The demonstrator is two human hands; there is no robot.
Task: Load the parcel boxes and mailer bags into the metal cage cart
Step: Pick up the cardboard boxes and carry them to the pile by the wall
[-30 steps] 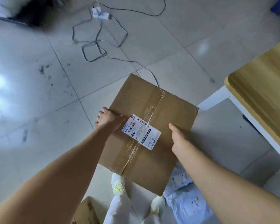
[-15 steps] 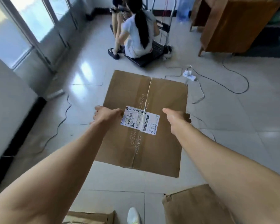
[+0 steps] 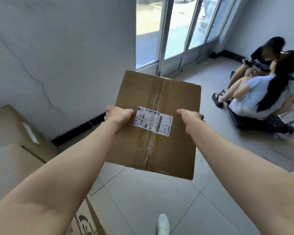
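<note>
Now turned, I hold the parcel box (image 3: 159,99) left of the seated people (image 3: 255,97), no longer before them; left hand (image 3: 120,114) and right hand (image 3: 191,118) still grip its sides. Brown cardboard, taped, white-labelled.

Parcel box (image 3: 176,150) label (image 3: 152,121) fine print illegible, shoe (image 3: 163,223) cropped below

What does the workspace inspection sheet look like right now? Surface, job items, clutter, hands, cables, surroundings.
Surface: grey tiled floor.
Job's things: taped parcel box with shipping label on top, held off the floor; cage cart not in view.
Clutter: large cartons at left.
Hands: left hand grips the box's left edge; right hand grips its right edge.
Cables: nothing seen.
Surroundings: white wall, glass doors, two people seated low at right.
</note>
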